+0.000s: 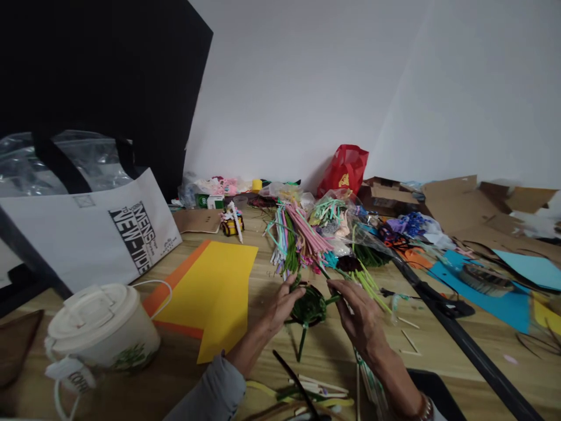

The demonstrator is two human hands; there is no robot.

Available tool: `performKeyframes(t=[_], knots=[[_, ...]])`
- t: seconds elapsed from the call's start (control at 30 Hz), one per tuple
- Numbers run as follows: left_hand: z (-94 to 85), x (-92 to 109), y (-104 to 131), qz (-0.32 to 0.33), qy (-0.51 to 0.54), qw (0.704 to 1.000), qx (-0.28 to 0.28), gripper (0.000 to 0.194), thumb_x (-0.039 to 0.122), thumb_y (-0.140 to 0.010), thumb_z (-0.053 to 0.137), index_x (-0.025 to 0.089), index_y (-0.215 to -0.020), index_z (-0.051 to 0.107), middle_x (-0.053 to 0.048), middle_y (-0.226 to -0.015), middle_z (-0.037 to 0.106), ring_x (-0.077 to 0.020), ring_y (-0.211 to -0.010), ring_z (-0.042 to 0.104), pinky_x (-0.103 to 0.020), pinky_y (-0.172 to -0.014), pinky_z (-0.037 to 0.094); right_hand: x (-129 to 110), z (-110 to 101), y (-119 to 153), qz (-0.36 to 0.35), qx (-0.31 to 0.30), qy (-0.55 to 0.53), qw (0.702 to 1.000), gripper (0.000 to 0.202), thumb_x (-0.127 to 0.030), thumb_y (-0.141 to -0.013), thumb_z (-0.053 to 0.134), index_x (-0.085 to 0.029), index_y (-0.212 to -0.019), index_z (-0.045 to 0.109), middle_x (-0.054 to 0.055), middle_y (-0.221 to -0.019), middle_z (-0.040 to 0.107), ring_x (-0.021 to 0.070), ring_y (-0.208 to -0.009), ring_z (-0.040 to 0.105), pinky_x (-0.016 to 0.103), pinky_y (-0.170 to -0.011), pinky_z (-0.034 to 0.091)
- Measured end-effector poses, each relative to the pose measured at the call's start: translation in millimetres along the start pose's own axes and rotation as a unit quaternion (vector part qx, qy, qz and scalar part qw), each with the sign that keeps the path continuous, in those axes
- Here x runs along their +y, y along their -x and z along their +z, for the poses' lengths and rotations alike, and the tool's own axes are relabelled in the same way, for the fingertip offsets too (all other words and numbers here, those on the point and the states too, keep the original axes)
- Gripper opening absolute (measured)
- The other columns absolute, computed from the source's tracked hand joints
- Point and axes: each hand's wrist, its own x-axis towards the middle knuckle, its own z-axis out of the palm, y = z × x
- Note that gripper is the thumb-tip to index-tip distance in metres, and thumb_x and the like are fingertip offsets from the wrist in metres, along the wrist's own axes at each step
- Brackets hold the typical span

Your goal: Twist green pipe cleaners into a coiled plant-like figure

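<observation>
Toward the near-left corner of the worktop point(263, 275), a lidded paper cup point(103, 333), with a yellow sheet point(221, 292) just right of it. Near the middle of the near edge, left hand point(280, 307) curled against the left rim of a small green pipe-cleaner piece point(310, 307), fingertips pinching it. Probably very light, fuzzy and grippy rather than slippery, with soft wire inside that bends and keeps its shape; best held at the dense wound centre, not by the loose stems, which would likely kink. Right hand point(357, 316) closed on the piece's right side, finger and thumb nipping a green stem. Behind both, toward the far edge, a heap of coloured pipe cleaners point(298, 240); further right, blue paper point(486, 295).
</observation>
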Motion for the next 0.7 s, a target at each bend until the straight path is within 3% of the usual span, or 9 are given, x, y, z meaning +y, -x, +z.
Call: performKeyframes(t=[0.1,0.3,0.53,0.7], knots=[[-2.0,1,0,0.007,-0.046,0.998,0.036,0.039,0.037,-0.074,0.064,0.017,-0.107,0.060,-0.009,-0.114,0.062,-0.0245,-0.114,0.051,-0.034,-0.099,0.035,-11,-8,-5,0.001,-0.032,-0.031,0.999,0.031,-0.012,-0.088,0.045,-0.022,-0.117,0.054,0.010,-0.103,0.067,0.0222,-0.095,0.063,0.038,-0.082,0.051],[-0.1,8,1,0.049,-0.092,0.994,0.037,0.028,0.034,-0.079,0.057,0.018,-0.101,0.059,-0.007,-0.104,0.063,-0.0226,-0.107,0.053,-0.032,-0.094,0.038,-20,-11,-10,0.025,-0.078,-0.086,0.993,0.023,-0.018,-0.089,0.046,-0.022,-0.107,0.060,0.008,-0.096,0.070,0.0212,-0.089,0.065,0.035,-0.077,0.052],[3.7,17,5,0.083,-0.123,0.989,-0.022,0.024,0.029,-0.081,0.052,0.020,-0.103,0.051,-0.002,-0.093,0.060,-0.0172,-0.088,0.055,-0.028,-0.080,0.043,-15,-3,-5,0.010,-0.077,-0.074,0.994,0.029,-0.013,-0.087,0.046,-0.023,-0.112,0.059,0.007,-0.097,0.070,0.0207,-0.089,0.065,0.034,-0.077,0.051],[7.6,19,6,0.123,-0.152,0.978,-0.067,0.028,0.026,-0.079,0.054,0.019,-0.106,0.057,-0.004,-0.101,0.062,-0.0192,-0.097,0.055,-0.030,-0.088,0.041,-11,1,-7,0.013,-0.114,-0.051,0.992,0.030,-0.014,-0.089,0.043,-0.022,-0.111,0.061,0.008,-0.092,0.067,0.0193,-0.078,0.064,0.031,-0.067,0.051]])
